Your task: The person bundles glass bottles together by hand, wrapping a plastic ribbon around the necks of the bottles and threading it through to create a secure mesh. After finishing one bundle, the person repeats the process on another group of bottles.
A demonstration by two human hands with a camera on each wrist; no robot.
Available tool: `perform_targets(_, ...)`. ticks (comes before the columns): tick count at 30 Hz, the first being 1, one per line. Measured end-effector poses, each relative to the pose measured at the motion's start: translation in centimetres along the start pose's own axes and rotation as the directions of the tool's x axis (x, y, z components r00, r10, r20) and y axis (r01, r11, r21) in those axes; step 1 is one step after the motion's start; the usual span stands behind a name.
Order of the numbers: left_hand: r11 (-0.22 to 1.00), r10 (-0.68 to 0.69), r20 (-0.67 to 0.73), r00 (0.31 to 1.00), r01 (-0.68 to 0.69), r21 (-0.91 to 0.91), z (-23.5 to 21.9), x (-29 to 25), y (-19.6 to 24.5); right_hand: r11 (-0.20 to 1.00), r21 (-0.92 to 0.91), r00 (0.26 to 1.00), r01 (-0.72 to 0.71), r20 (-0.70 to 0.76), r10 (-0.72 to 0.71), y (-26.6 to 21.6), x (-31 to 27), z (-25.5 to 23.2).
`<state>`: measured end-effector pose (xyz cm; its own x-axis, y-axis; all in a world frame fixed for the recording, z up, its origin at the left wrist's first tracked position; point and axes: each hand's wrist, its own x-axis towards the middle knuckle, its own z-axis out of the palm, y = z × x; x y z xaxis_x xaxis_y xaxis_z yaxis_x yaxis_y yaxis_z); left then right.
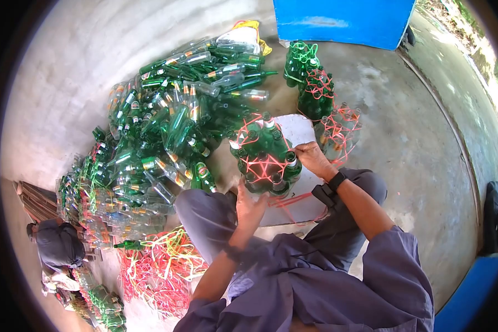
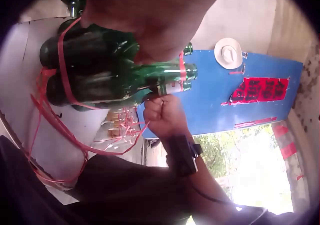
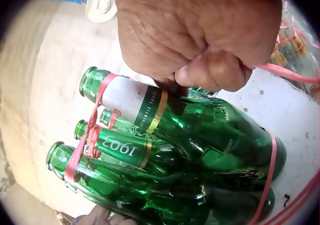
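Observation:
A bundle of green glass bottles (image 1: 263, 146) stands upright on a white board (image 1: 299, 130) before the person. Pink strap (image 3: 80, 155) is laced around the bottle necks, and another band circles the bodies lower down. On the near left side, the left hand (image 1: 249, 207) rests against the bottles with thumb and fingers spread. The right hand (image 3: 200, 45) is curled beside a bottle's shoulder and grips a length of pink strap that runs out from its fingers. A loose loop of this strap (image 2: 85, 147) hangs at the bundle's base.
Loose bottles (image 1: 177, 110) are heaped to the left against the wall. Tied bundles (image 1: 315, 94) stand beyond the board, with a clear-bottle bundle (image 1: 340, 130) close by the right hand. A pile of pink and yellow-green straps (image 1: 160, 271) lies at the lower left.

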<state>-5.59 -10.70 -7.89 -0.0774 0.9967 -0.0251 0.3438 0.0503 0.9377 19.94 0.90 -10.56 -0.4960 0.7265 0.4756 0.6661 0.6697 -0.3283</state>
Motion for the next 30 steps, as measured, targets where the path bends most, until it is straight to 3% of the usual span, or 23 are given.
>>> perform_targets(3,0.989,-0.113,-0.007,0.994,0.113,0.098,1.3,1.5,-0.9,1.000,0.000,1.000,-0.016,0.003,0.016,0.1,-0.2,0.2)
perform_targets(5,0.994,0.026,-0.115,0.993,-0.014,0.104,2.0,2.4,-1.8,0.999,0.043,0.999,-0.011,-0.051,0.013,0.1,-0.3,0.3)
perform_targets(9,0.998,-0.063,-0.085,0.994,0.066,0.025,1.1,3.6,-1.1,1.000,0.004,0.999,-0.016,-0.031,0.016,0.1,-0.1,0.0)
perform_targets(11,0.997,0.075,-0.060,0.995,-0.074,0.025,1.2,4.2,-2.2,0.997,0.042,0.998,-0.064,0.007,0.064,-0.1,-0.1,0.0)
perform_targets(15,0.982,0.084,-0.076,0.994,-0.070,0.175,0.9,4.4,-0.6,0.972,0.180,0.988,-0.152,-0.003,0.155,-0.4,-0.1,0.3)
perform_targets(17,0.994,-0.016,-0.048,0.999,0.021,0.110,0.6,4.5,-0.3,0.876,0.365,0.946,-0.316,0.057,0.318,-0.8,-0.1,0.2)
perform_targets(21,0.992,-0.013,-0.007,1.000,0.014,0.122,-0.4,5.0,1.0,0.847,0.441,0.945,-0.297,0.010,0.326,-1.9,0.2,-0.6)
perform_targets(23,0.991,0.007,0.051,0.999,-0.014,0.130,-1.4,6.2,0.6,0.595,0.607,0.825,-0.527,0.195,0.531,-2.7,0.3,-1.4)
perform_targets(28,0.964,0.127,0.247,0.961,-0.178,0.197,-3.8,10.8,-1.6,0.495,0.621,0.764,-0.607,0.287,0.578,-3.5,0.0,-1.3)
perform_targets(29,0.985,0.038,0.287,0.957,-0.085,0.153,-4.1,11.7,-1.5,0.486,0.612,0.752,-0.624,0.303,0.585,-3.6,0.0,-1.3)
perform_targets(30,0.984,0.044,0.289,0.956,-0.091,0.151,-4.2,12.1,-1.1,0.489,0.611,0.753,-0.622,0.297,0.587,-3.5,-0.1,-0.9)
